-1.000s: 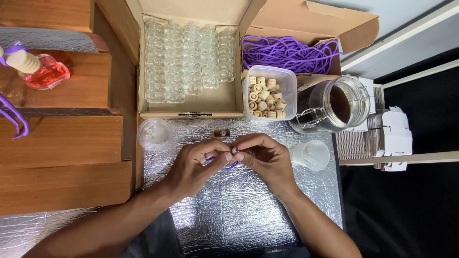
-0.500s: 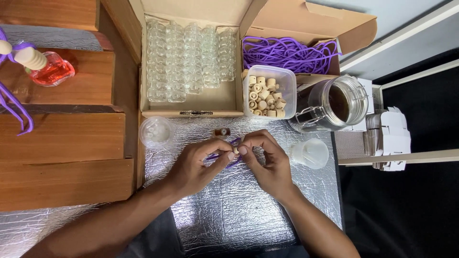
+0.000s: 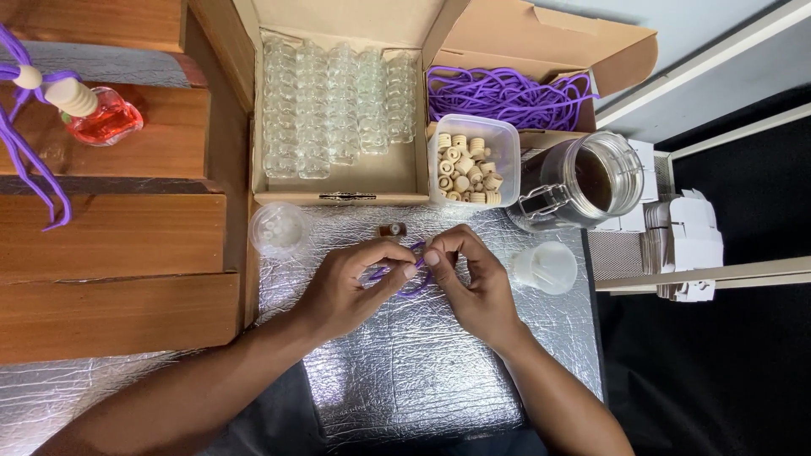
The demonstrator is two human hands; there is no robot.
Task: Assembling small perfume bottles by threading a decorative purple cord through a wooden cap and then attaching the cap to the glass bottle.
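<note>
A purple cord [image 3: 411,283] lies looped over the silver foil mat [image 3: 405,371], between both hands. The left hand [image 3: 346,287] pinches it with closed fingertips; the right hand [image 3: 473,283] pinches it also, perhaps with a small piece, too tiny to tell. Just behind stand a small brown cap [image 3: 392,230] and a tub of wooden caps [image 3: 471,160].
</note>
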